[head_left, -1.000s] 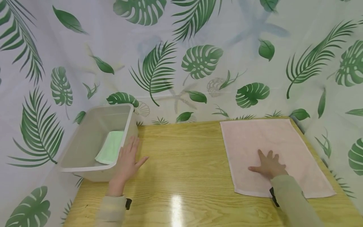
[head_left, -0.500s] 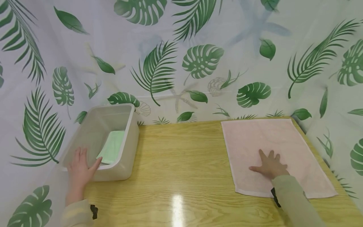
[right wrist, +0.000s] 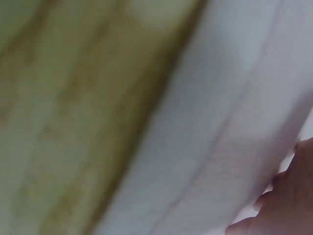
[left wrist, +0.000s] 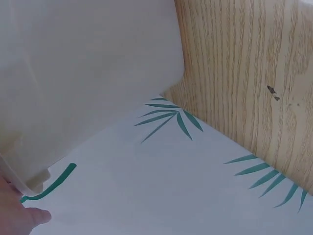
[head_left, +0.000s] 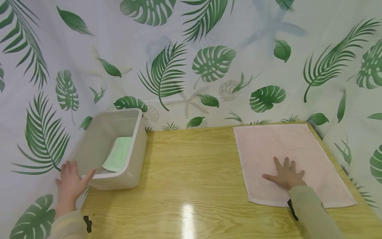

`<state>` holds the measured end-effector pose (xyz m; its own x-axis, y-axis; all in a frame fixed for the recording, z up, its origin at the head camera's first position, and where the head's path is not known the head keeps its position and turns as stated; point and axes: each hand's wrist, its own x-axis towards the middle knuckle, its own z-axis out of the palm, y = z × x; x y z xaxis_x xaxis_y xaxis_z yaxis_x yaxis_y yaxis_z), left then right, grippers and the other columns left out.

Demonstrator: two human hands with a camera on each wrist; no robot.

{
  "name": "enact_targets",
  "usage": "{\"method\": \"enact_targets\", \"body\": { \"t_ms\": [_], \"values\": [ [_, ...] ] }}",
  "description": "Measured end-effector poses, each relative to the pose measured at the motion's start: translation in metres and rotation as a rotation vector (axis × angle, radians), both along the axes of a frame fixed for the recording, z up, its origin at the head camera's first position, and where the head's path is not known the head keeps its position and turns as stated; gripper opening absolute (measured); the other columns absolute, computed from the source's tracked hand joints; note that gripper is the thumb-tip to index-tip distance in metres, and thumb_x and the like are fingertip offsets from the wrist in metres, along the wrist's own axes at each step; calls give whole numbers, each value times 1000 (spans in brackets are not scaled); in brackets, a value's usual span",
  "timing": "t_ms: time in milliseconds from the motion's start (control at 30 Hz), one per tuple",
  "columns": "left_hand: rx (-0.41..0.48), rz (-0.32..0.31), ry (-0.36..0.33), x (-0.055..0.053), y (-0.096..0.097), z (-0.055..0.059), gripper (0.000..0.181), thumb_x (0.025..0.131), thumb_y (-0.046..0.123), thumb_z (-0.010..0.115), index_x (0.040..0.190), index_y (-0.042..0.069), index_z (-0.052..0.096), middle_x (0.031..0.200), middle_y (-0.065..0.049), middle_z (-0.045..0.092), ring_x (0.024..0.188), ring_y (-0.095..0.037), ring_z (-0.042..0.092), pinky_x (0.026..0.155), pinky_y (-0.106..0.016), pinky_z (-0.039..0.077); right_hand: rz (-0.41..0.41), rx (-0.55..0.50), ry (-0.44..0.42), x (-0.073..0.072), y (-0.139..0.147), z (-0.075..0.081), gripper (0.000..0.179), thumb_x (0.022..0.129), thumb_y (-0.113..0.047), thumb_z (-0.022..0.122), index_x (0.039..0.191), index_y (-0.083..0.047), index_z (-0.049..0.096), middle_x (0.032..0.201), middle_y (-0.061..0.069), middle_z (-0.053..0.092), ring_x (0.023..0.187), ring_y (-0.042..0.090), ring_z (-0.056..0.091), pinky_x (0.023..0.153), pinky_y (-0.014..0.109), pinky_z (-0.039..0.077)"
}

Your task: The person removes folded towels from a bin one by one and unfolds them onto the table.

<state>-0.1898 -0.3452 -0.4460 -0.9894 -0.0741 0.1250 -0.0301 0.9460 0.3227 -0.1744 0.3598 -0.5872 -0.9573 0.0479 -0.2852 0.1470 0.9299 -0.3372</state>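
Note:
My left hand [head_left: 70, 184] is at the near left corner of a grey-white plastic bin [head_left: 117, 182], fingers spread, thumb toward the front rim. In the left wrist view, part of that hand [left wrist: 19, 213] shows right at the bin's rim corner [left wrist: 29, 183]. How firmly it touches the rim cannot be seen. A folded light green cloth [head_left: 118, 154] lies inside the bin. On the right, my right hand [head_left: 287, 174] rests with spread fingers on a pink towel [head_left: 274, 142] laid flat. The right wrist view shows the towel's edge [right wrist: 195, 161] blurred and close.
Both things stand on a wooden table [head_left: 185, 159], the bin at its left side and the towel at its right. A white curtain with green leaves [head_left: 209, 63] surrounds the table at the back and sides. Bare wood lies between bin and towel.
My left hand has moved left, from the bin's right side across its front to the near left corner. The right hand stays on the towel.

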Motion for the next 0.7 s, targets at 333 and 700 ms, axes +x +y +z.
{"method": "enact_targets", "body": {
  "t_ms": [333, 700],
  "values": [
    [28, 33, -75, 1, 1, 0, 87, 89, 49, 39, 131, -20, 8, 131, -44, 0, 121, -54, -3, 80, -74, 11, -4, 4, 19, 5, -5, -3, 101, 77, -72, 34, 139, 3, 5, 132, 41, -11, 115, 59, -15, 73, 75, -14],
    [47, 49, -2, 8, 13, -3, 83, 88, 44, 41, 129, -22, 12, 131, -45, 4, 121, -55, 3, 90, -67, 12, -69, -183, 47, 14, 32, 4, 89, 89, -57, 22, 133, 14, -9, 131, 41, -15, 119, 52, -18, 84, 69, -13]
  ]
}}
